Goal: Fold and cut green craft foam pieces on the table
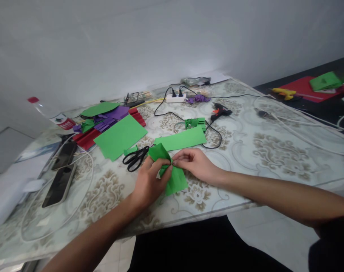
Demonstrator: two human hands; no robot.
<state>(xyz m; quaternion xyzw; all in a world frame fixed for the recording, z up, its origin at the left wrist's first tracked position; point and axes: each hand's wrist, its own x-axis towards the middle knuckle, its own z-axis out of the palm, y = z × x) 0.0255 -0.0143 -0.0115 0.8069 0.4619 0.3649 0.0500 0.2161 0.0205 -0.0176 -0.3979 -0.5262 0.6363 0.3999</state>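
Observation:
Near the table's front edge, both hands pinch a folded piece of green paper (176, 181) at its middle. My left hand (149, 179) is closed on it from the left, fingers bent over the crease. From the right, my right hand (198, 165) presses thumb and fingertips together at the same crease. One part of the paper stands up above the left fingers; another hangs down toward me. Just left of the paper lie black-handled scissors (136, 158), their blades mostly hidden. A long green paper strip (180, 139) lies flat behind the hands.
Green sheets (121, 138), purple paper (112, 119) and a bottle (57, 117) are at the left, with two phones (60, 185) nearer. A black glue gun (220, 110) and a power strip (176, 98) lie behind. White cables (302, 136) cross the right side; a yellow glue gun (285, 93) lies beyond.

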